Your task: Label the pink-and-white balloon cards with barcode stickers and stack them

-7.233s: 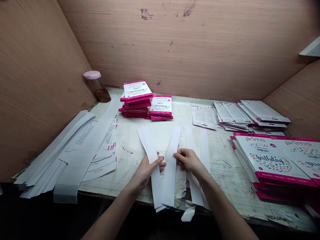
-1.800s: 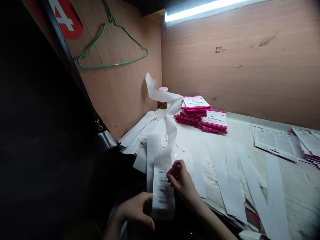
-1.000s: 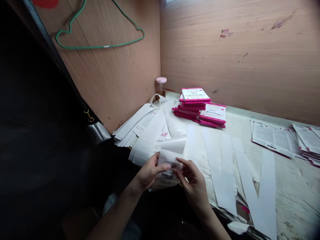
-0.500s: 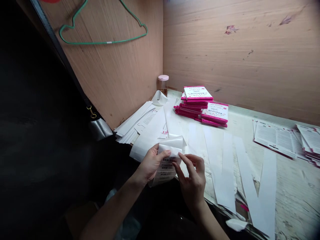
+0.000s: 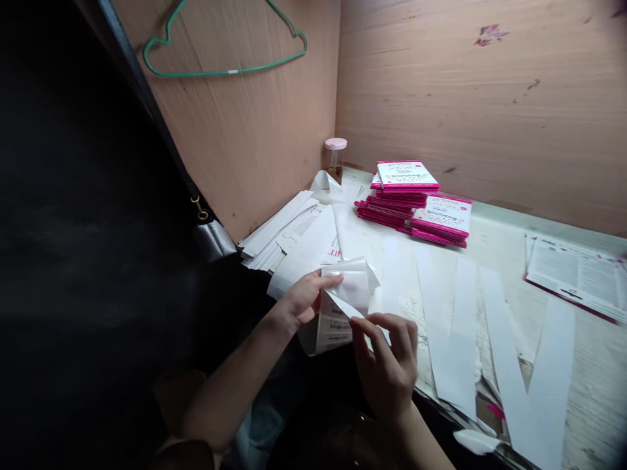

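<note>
My left hand (image 5: 306,297) is closed on a strip of barcode stickers (image 5: 349,282), thumb on top of its glossy white backing. The printed part of the strip hangs below, bent over toward me. Between the thumb and index finger of my right hand (image 5: 389,356) a narrow white sticker (image 5: 345,305) is pinched; it slants up off the strip, one end still against it by my left thumb. Printing on the lifted piece does not show. More of the white strip curls away behind my left hand onto the table edge.
Pink-edged packets (image 5: 406,189) are stacked toward the back. Printed cards (image 5: 578,274) lie at the right, long white paper strips (image 5: 465,333) nearer me. A pink-lidded jar (image 5: 336,156) stands in the corner beside loose papers (image 5: 281,232). A green hanger (image 5: 230,72) hangs on the left panel.
My right fingers have pinched a sticker's edge and pulled it partly up from the strip. The view has shifted, so the table and stacks appear farther right.
</note>
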A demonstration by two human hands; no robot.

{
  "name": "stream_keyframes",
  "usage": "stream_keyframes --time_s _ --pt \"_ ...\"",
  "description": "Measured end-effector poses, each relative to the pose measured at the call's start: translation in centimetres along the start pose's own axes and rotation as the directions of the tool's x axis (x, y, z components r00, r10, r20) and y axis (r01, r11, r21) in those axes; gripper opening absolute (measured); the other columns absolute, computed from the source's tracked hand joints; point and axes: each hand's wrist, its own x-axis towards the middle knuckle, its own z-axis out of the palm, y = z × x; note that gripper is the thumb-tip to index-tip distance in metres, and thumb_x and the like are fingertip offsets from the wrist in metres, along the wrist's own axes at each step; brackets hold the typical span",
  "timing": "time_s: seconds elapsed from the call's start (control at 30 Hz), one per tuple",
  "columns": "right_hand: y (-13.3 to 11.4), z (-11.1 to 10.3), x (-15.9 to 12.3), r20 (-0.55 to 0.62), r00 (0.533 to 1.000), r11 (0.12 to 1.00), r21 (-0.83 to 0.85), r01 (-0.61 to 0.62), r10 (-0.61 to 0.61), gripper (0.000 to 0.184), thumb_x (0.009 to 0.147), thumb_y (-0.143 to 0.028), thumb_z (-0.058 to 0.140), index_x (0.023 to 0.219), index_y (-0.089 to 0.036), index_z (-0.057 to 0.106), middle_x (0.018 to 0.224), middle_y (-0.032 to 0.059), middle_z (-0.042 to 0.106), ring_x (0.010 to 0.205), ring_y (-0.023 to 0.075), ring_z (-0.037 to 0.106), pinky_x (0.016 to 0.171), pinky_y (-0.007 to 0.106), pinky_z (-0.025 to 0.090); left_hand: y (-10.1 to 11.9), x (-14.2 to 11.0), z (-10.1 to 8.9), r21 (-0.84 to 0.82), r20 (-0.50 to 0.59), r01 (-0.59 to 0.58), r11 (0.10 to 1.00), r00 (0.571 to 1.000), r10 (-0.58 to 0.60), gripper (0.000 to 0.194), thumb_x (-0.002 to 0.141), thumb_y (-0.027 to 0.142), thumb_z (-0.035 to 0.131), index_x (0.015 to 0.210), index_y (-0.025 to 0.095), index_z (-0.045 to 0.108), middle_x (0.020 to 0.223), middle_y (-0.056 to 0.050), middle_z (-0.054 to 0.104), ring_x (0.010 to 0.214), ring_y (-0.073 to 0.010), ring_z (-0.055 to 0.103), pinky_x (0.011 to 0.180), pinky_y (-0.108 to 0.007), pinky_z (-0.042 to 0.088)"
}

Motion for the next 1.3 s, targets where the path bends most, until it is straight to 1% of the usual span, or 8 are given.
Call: stream_keyframes --time_s 0.1,0.23,0.37,0.47,0.57,0.7,1.07,1.3 --pt "-2.4 -0.5 0.4 0.082 0.983 0.950 0.254 -0.182 0.166 0.021 0.083 -0.006 0.063 0.094 -0.024 0.061 0.086 0.0037 0.061 0.080 0.0183 0.057 0.070 0.033 0.049 1.5 1.5 -0.4 0.006 -0.023 -0.006 1.000 1.000 0.006 0.020 0.076 0.020 0.073 0.092 0.010 0.069 0.077 -0.008 0.073 0.068 -0.0177 0.068 0.071 -0.029 0.052" --pt "-5.4 1.9 0.8 0.499 0.801 0.656 0.488 -0.575 0.331 0.012 0.091 -0.024 0.059 0.080 -0.022 0.053 0.070 -0.0009 0.055 0.059 0.0116 0.052 0.053 0.024 0.045 2.4 2.4 1.0 0.049 -0.026 -0.148 0.988 0.988 0.150 0.018 0.079 0.022 0.071 0.093 0.011 0.069 0.077 -0.006 0.073 0.070 -0.0170 0.068 0.075 -0.029 0.051" --pt "-4.8 4.8 0.2 0.332 0.908 0.846 0.377 -0.377 0.256 0.013 0.088 -0.028 0.062 0.097 -0.021 0.058 0.074 -0.0005 0.055 0.059 0.0113 0.052 0.055 0.025 0.046 2.5 2.3 1.8 0.082 -0.017 -0.206 0.975 0.978 0.208 0.024 0.081 0.027 0.071 0.099 0.011 0.068 0.082 -0.007 0.074 0.075 -0.0193 0.069 0.076 -0.030 0.053" --pt "-1.7 4.8 0.2 0.108 0.971 0.948 0.214 -0.234 0.216 0.043 0.083 -0.029 0.069 0.122 -0.025 0.051 0.093 0.0052 0.056 0.077 0.0172 0.057 0.065 0.031 0.052 2.6 2.2 1.2 0.046 0.002 -0.254 0.966 0.967 0.254 0.027 0.079 0.028 0.073 0.100 0.011 0.068 0.080 -0.007 0.073 0.072 -0.0187 0.069 0.073 -0.030 0.054" --pt "1.8 4.1 1.1 0.038 0.975 0.961 0.163 -0.221 0.218 0.039 0.083 -0.025 0.069 0.118 -0.025 0.051 0.103 0.0078 0.055 0.093 0.0219 0.056 0.074 0.038 0.052 2.5 1.9 0.7 0.039 0.003 -0.292 0.956 0.956 0.292 0.030 0.079 0.030 0.074 0.102 0.011 0.066 0.082 -0.007 0.073 0.074 -0.0187 0.069 0.075 -0.031 0.054" --pt "4.1 3.9 2.2 0.113 0.979 0.958 0.215 -0.191 0.170 0.031 0.089 -0.015 0.060 0.118 -0.025 0.054 0.085 0.0011 0.057 0.077 0.0158 0.056 0.071 0.033 0.051 2.0 1.3 0.6 0.178 0.037 -0.273 0.945 0.962 0.271 0.036 0.073 0.033 0.080 0.098 0.010 0.067 0.084 -0.008 0.073 0.076 -0.0196 0.069 0.075 -0.032 0.054" --pt "3.4 3.3 1.3 -0.072 0.996 0.996 -0.070 0.052 -0.057 0.038 0.079 -0.008 0.071 0.112 -0.026 0.065 0.096 0.0058 0.062 0.087 0.0200 0.055 0.077 0.038 0.050 0.5 1.8 0.6 0.277 -0.014 -0.356 0.892 0.927 0.374 0.025 0.079 0.030 0.074 0.097 0.014 0.065 0.086 -0.005 0.072 0.073 -0.0151 0.067 0.070 -0.027 0.053" --pt "3.2 3.4 1.7 -0.063 0.998 0.992 -0.123 0.009 -0.017 0.034 0.083 -0.015 0.069 0.116 -0.022 0.063 0.100 0.0089 0.059 0.091 0.0216 0.054 0.079 0.039 0.049 0.6 1.5 0.9 0.325 -0.003 -0.364 0.873 0.923 0.386 0.027 0.079 0.032 0.073 0.098 0.014 0.065 0.087 -0.006 0.072 0.076 -0.0170 0.067 0.072 -0.029 0.054"
